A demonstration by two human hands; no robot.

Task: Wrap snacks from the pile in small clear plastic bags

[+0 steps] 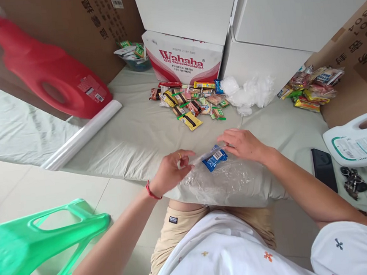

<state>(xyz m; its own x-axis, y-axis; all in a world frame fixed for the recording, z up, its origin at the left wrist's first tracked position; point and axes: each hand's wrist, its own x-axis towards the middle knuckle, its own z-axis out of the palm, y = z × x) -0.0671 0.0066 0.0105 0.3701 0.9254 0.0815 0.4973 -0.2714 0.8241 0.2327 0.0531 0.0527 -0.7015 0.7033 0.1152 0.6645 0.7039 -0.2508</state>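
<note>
A clear plastic bag (218,179) lies on the pale green cloth in front of me, its upper edge stretched between my hands. My left hand (173,170), a red cord at the wrist, pinches the bag's left edge between thumb and forefinger. On the other side my right hand (243,144) grips the bag's edge with curled fingers. Blue snack packets (215,158) lie at the bag's mouth between the hands; whether they are fully inside I cannot tell. Beyond them is a pile of small wrapped snacks (193,103).
Crumpled clear bags (251,92) lie right of the pile, near white boxes. Wrapped snacks (314,87) sit far right. A plastic-film roll (84,134) and red jug (54,71) are left. A phone (324,169), keys (354,182) and white jug (358,140) are right; a green stool (36,242) stands lower left.
</note>
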